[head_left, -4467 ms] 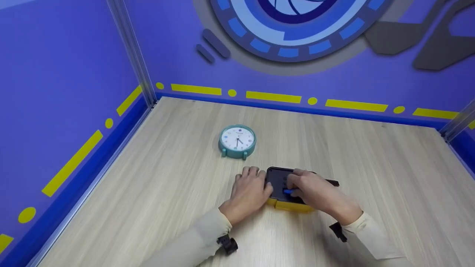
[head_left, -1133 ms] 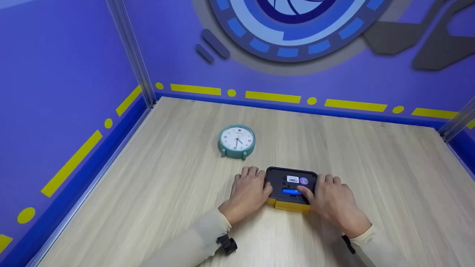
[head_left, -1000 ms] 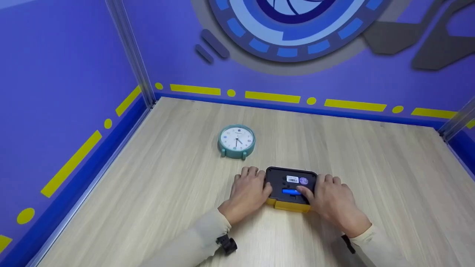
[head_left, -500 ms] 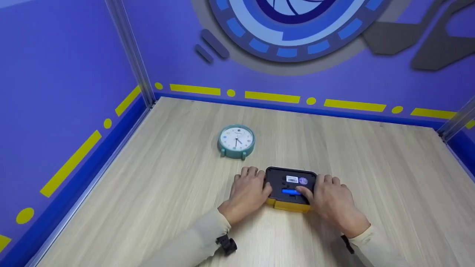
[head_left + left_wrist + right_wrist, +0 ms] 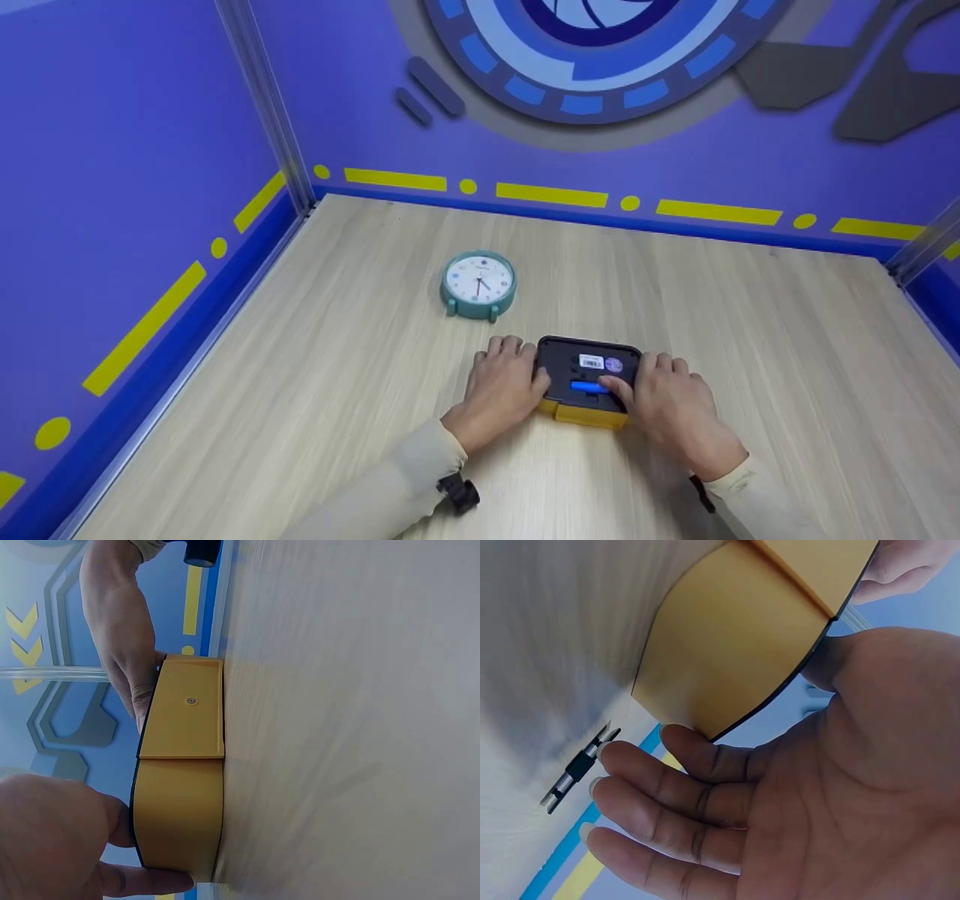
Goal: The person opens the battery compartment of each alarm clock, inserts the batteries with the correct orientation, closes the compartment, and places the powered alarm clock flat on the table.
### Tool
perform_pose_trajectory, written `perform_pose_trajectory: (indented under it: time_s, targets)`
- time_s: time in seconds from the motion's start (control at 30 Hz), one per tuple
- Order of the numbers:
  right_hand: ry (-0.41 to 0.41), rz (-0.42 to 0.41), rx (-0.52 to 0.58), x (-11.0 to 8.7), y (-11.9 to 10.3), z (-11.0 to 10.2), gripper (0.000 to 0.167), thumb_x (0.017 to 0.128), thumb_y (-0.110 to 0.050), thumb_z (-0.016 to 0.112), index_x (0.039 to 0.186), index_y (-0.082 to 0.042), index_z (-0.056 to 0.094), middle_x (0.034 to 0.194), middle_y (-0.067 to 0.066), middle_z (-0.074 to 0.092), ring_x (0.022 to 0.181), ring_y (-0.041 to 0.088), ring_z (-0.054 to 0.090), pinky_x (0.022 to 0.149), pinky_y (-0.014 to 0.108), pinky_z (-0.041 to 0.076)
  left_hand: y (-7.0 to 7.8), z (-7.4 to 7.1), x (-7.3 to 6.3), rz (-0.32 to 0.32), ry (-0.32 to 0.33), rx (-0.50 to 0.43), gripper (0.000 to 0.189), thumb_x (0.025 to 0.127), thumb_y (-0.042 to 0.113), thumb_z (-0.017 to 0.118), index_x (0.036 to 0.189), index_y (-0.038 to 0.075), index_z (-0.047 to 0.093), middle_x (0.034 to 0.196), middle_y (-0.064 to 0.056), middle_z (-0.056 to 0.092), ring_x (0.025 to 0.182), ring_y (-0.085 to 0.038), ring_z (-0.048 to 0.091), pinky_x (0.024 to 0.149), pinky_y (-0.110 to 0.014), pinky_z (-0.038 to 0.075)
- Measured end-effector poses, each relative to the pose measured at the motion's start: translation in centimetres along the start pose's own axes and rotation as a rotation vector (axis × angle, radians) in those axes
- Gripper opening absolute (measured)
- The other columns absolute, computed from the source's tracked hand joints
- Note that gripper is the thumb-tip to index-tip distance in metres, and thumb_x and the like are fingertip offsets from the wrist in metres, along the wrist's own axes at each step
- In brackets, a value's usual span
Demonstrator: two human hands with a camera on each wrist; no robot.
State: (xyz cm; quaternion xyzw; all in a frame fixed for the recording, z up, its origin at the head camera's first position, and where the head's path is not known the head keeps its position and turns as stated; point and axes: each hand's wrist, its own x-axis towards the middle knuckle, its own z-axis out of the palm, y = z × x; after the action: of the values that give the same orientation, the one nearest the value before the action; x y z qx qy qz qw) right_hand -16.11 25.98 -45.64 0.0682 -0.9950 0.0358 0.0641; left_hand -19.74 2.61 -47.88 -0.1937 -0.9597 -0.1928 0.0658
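A yellow clock point(image 5: 589, 416) with a black back lies back-up on the table; its front is hidden. A blue battery point(image 5: 585, 387) sits in its back, below a white label and a purple round sticker. My left hand point(image 5: 502, 390) holds the clock's left end, thumb at the edge of the back and a finger along the end in the left wrist view. My right hand point(image 5: 675, 409) holds the right end, its thumb by the battery's right end. In the right wrist view the right index finger touches the yellow casing point(image 5: 727, 637) while the other fingers stand off it.
Farther back lies a round teal alarm clock point(image 5: 478, 283), white dial up. A small black-and-silver piece point(image 5: 577, 769) lies on the table beyond the right fingers, its kind unclear. Blue printed walls point(image 5: 555, 169) bound the table at the back and left.
About four seconds ago my right hand was over the clock's back at the battery; it has since shifted to the right end. Over the last second nothing visibly moves.
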Motion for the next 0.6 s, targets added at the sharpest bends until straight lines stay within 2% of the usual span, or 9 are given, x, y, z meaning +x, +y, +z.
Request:
perform_pose_trajectory:
  time_s: [0.27, 0.6]
  targets:
    - [0.001, 0.000, -0.008, -0.04, 0.00, 0.10, 0.067, 0.104, -0.051, 0.064, 0.100, 0.014, 0.052, 0.083, 0.024, 0.055, 0.079, 0.041, 0.059, 0.071, 0.058, 0.054, -0.01, 0.01, -0.06, 0.002, 0.004, -0.001, 0.037, 0.105, 0.033, 0.058, 0.122, 0.003, 0.072, 0.122, -0.013, 0.065, 0.116, -0.031, 0.055, 0.091, -0.049, 0.048]
    - [-0.050, 0.017, -0.006, 0.25, -0.02, -0.05, 0.069, 0.104, -0.053, 0.062, 0.103, 0.015, 0.052, 0.087, 0.026, 0.056, 0.083, 0.042, 0.059, 0.076, 0.060, 0.054, 0.02, -0.04, 0.03, -0.005, 0.002, 0.001, 0.038, 0.105, 0.033, 0.058, 0.124, 0.004, 0.072, 0.124, -0.013, 0.065, 0.119, -0.032, 0.055, 0.092, -0.050, 0.048]
